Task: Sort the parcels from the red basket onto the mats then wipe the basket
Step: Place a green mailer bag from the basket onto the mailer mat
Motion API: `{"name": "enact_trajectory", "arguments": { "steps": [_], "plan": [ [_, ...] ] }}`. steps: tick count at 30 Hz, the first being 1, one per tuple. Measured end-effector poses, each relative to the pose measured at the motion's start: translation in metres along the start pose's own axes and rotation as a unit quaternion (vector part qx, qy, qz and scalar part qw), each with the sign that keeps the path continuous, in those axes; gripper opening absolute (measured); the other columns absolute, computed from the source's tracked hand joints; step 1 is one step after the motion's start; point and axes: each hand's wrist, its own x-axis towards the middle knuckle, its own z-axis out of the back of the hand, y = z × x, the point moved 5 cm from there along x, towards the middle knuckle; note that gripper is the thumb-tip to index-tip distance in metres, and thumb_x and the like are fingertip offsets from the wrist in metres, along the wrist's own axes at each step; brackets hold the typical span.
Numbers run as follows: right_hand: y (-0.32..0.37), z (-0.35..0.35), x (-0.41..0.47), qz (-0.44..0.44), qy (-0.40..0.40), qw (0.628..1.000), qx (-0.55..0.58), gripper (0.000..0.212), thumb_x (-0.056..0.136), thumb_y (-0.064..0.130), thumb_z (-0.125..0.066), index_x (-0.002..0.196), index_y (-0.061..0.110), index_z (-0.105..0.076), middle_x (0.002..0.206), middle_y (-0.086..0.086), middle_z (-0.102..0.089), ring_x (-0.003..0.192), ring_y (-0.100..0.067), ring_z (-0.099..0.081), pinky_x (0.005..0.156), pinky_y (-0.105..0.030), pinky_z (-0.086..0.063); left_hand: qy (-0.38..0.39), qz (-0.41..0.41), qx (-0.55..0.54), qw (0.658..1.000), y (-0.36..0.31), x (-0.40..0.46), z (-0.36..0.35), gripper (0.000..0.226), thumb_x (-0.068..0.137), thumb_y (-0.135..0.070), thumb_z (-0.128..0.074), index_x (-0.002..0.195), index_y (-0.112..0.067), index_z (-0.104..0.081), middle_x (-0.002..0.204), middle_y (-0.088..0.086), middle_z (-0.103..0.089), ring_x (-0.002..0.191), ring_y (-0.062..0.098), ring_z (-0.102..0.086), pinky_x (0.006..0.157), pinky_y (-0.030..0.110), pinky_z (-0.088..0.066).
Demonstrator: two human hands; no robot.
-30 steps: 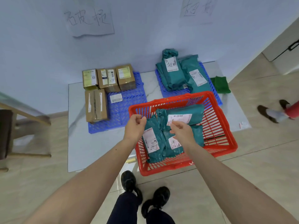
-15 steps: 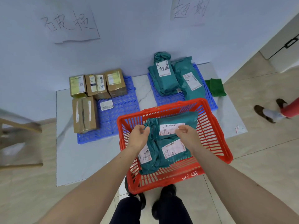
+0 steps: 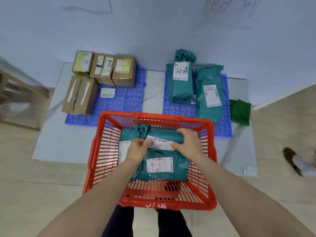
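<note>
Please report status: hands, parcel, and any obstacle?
Both hands, left and right, grip top teal parcel in basket. Two parcels beneath. Nothing blocking.

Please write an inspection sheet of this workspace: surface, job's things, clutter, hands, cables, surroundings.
Surface: pale marble-look floor panel under two blue mats.
Job's things: red basket holds three teal parcel bags; top teal bag lies across the other two. Left blue mat carries four cardboard boxes; right blue mat carries two teal bags.
Clutter: loose label on left mat; green cloth beside right mat; paper scrap.
Hands: left hand and right hand both grip the top bag.
Cables: nothing seen.
Surroundings: handwritten wall signs; another person's foot at right.
</note>
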Motion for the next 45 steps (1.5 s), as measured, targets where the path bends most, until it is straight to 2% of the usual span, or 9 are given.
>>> {"name": "enact_trajectory", "arguments": {
  "steps": [10, 15, 24, 27, 30, 35, 38, 42, 45],
  "plan": [
    [-0.005, -0.019, 0.041, 0.104, 0.095, 0.982, -0.123, 0.068, 0.081, 0.050, -0.072, 0.139, 0.022, -0.049, 0.138, -0.003, -0.055, 0.127, -0.026, -0.049, 0.105, -0.040, -0.040, -0.025, 0.101, -0.105, 0.989, 0.027, 0.012, -0.053, 0.061, 0.098, -0.053, -0.043, 0.138, -0.007, -0.044, 0.123, 0.008, -0.054, 0.114, 0.028, -0.056, 0.093, 0.041, -0.049],
    [-0.011, -0.032, 0.051, 0.111, 0.102, 0.976, -0.155, 0.075, 0.079, 0.054, -0.072, 0.143, 0.025, -0.045, 0.144, -0.001, -0.050, 0.131, -0.025, -0.046, 0.108, -0.041, -0.035, -0.031, 0.129, -0.125, 0.983, 0.035, 0.026, -0.058, 0.085, 0.092, -0.065, -0.042, 0.152, -0.008, -0.022, 0.150, 0.012, -0.039, 0.128, 0.030, -0.049, 0.104, 0.047, -0.044],
    [-0.009, -0.039, 0.060, 0.137, 0.126, 0.964, -0.189, 0.067, 0.085, 0.051, -0.067, 0.144, 0.027, -0.043, 0.147, -0.001, -0.049, 0.133, -0.029, -0.045, 0.108, -0.045, -0.036, -0.014, 0.108, -0.167, 0.980, 0.045, 0.034, -0.068, 0.081, 0.094, -0.061, -0.043, 0.155, -0.018, -0.011, 0.154, 0.004, -0.032, 0.130, 0.027, -0.046, 0.098, 0.045, -0.049],
    [-0.005, -0.034, 0.054, 0.134, 0.103, 0.973, -0.159, 0.057, 0.089, 0.045, -0.066, 0.139, 0.025, -0.050, 0.141, 0.000, -0.055, 0.128, -0.028, -0.052, 0.104, -0.046, -0.041, -0.034, 0.092, -0.168, 0.981, 0.046, 0.033, -0.066, 0.079, 0.092, -0.060, -0.049, 0.152, -0.018, -0.019, 0.150, 0.003, -0.038, 0.123, 0.025, -0.048, 0.095, 0.042, -0.050],
    [-0.003, -0.028, 0.047, 0.123, 0.097, 0.981, -0.118, 0.046, 0.090, 0.042, -0.066, 0.131, 0.025, -0.056, 0.130, 0.000, -0.063, 0.120, -0.028, -0.057, 0.095, -0.043, -0.047, -0.048, 0.064, -0.169, 0.982, 0.043, 0.024, -0.058, 0.076, 0.089, -0.059, -0.055, 0.148, -0.020, -0.029, 0.142, -0.001, -0.046, 0.127, 0.023, -0.048, 0.107, 0.046, -0.042],
    [0.001, -0.019, 0.031, 0.081, 0.115, 0.989, 0.038, 0.026, 0.087, 0.034, -0.071, 0.111, 0.025, -0.066, 0.107, 0.001, -0.070, 0.101, -0.023, -0.064, 0.086, -0.039, -0.050, -0.122, -0.002, -0.156, 0.980, 0.033, -0.004, -0.037, 0.058, 0.083, -0.053, -0.065, 0.128, -0.020, -0.047, 0.121, -0.005, -0.057, 0.116, 0.017, -0.056, 0.099, 0.036, -0.048],
    [0.006, -0.016, 0.019, 0.050, 0.132, 0.984, 0.113, 0.015, 0.087, 0.032, -0.072, 0.097, 0.022, -0.067, 0.092, 0.002, -0.069, 0.089, -0.022, -0.066, 0.078, -0.038, -0.051, -0.148, -0.028, -0.118, 0.982, 0.022, -0.021, -0.028, 0.075, 0.074, -0.057, -0.067, 0.134, -0.021, -0.042, 0.127, 0.001, -0.046, 0.115, 0.020, -0.054, 0.100, 0.045, -0.049],
    [0.008, -0.012, 0.006, 0.003, 0.156, 0.967, 0.202, 0.021, 0.083, 0.034, -0.075, 0.089, 0.015, -0.069, 0.088, -0.009, -0.073, 0.083, -0.031, -0.070, 0.076, -0.045, -0.056, -0.160, -0.050, -0.096, 0.981, 0.007, -0.043, -0.020, 0.082, 0.082, -0.037, -0.073, 0.146, -0.017, -0.027, 0.136, 0.007, -0.029, 0.114, 0.021, -0.048, 0.102, 0.044, -0.046],
    [0.013, -0.003, -0.007, -0.019, 0.189, 0.944, 0.268, 0.017, 0.087, 0.025, -0.074, 0.090, 0.010, -0.068, 0.089, -0.010, -0.075, 0.076, -0.023, -0.069, 0.074, -0.042, -0.057, -0.184, -0.082, -0.099, 0.975, -0.003, -0.059, -0.016, 0.083, 0.082, -0.033, -0.074, 0.147, -0.019, -0.024, 0.137, 0.009, -0.027, 0.111, 0.020, -0.044, 0.102, 0.038, -0.043]
  ]
}}
